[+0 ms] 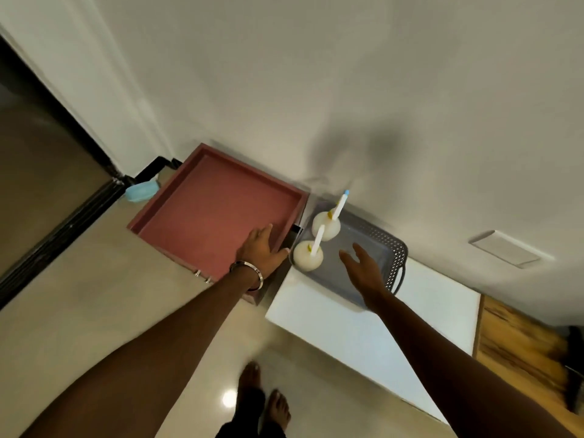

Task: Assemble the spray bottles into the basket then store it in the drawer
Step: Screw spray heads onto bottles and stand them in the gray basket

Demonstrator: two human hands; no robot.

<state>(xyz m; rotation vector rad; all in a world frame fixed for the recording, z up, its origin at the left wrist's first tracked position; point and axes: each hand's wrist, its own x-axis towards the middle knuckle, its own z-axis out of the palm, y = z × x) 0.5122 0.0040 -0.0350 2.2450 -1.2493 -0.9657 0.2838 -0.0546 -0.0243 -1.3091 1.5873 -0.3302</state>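
A: Basket [384,248] on the white top [363,330], two spray bottles [308,254] upright inside, beside the open pink drawer [215,213]. Light, stiff plastic, probably; best lifted by the side handle.

B: Left hand [262,251] flat on the drawer rim, gripping nothing; right hand [363,270] spread open over the basket, empty. (No readable labels.)

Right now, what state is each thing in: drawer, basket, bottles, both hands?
Drawer: pulled open, nothing inside.
Basket: on the white cabinet top, not yet in the drawer.
Spray bottles and: both upright in the basket.
Left hand: resting on the drawer's front edge, holding nothing.
Right hand: open above the basket, holding nothing.
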